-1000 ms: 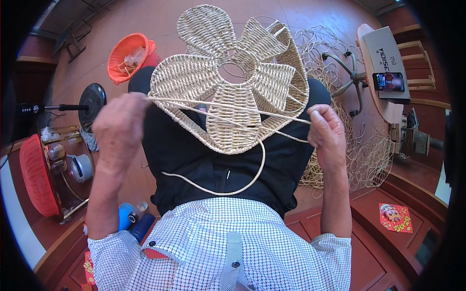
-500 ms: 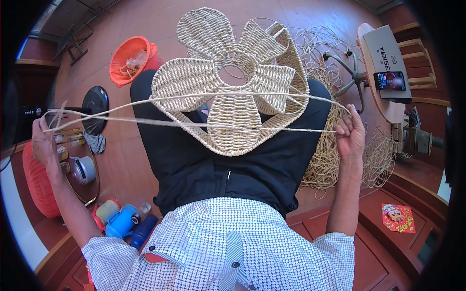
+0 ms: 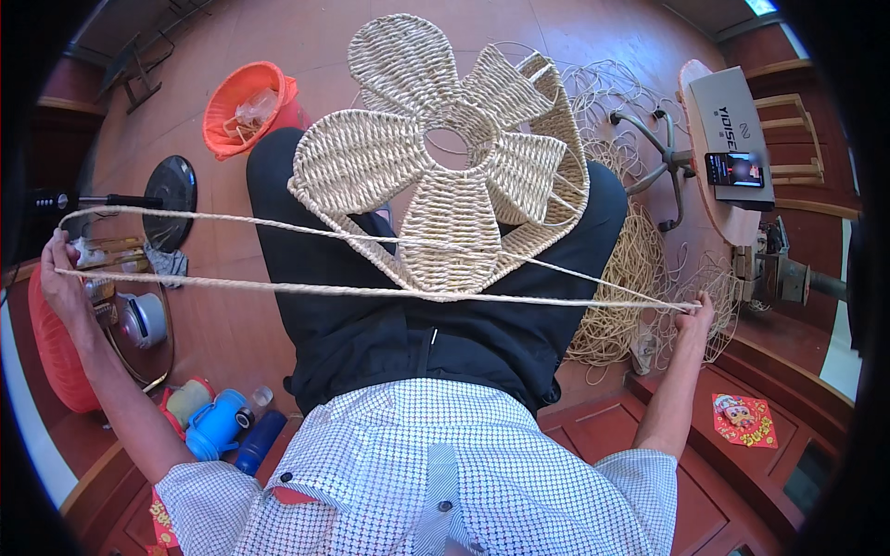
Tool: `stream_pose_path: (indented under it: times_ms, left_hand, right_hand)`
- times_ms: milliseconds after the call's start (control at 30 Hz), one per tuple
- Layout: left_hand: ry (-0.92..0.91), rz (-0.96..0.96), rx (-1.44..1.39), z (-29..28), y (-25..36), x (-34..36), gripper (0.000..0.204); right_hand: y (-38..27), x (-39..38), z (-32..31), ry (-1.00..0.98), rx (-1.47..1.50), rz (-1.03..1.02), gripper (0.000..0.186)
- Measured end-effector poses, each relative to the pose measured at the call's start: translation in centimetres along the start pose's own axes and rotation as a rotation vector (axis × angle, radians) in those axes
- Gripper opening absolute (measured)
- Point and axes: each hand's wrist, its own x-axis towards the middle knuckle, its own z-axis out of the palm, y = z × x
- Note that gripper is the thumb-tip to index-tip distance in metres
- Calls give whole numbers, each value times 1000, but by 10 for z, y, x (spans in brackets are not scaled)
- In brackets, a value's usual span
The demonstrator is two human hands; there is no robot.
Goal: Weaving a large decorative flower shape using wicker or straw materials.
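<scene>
A flower-shaped woven piece (image 3: 452, 243) with broad petals and a round hole in its middle rests on my lap. A pale cord (image 3: 352, 291) is stretched in two strands between my hands, one crossing the lowest petal, the other passing just below its tip. Far out at the left, my left hand (image 3: 63, 283) is closed on the cord's loop. Out to the right and a little lower, my right hand (image 3: 697, 317) pinches the cord where both strands meet. Whether the cord is fastened to the weave I cannot tell.
A big heap of loose cord (image 3: 616, 306) lies on the floor at the right, near a wheeled chair base (image 3: 663, 157). At the back left stands an orange bin (image 3: 232, 120). A blue jug (image 3: 218, 422) and a metal pot (image 3: 144, 320) are at the lower left.
My right hand has moved down and slightly outward, and my left hand slightly outward. One strand has dropped from across the petals to below the lowest petal's tip.
</scene>
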Motion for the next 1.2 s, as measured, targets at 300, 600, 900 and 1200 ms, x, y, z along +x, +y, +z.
stream_pose_path:
  times_ms: [300,600,900,1200]
  left_hand:
    - [459,76,-145,-17,4,6,26]
    - [-513,341,-820,141,218,-223,23]
    - [-838,1150,-480,230,317,-347,8]
    - [-1474,1099,-444,261,303,-390,12]
  right_hand:
    - [13,9,5,-201,-718,-503,24]
    - [53,-382,115,-1415,-861,-605,42]
    - [83,-464,88,-1505,-490,391,35]
    - [-32,-380,139,-954,-228,-238,29]
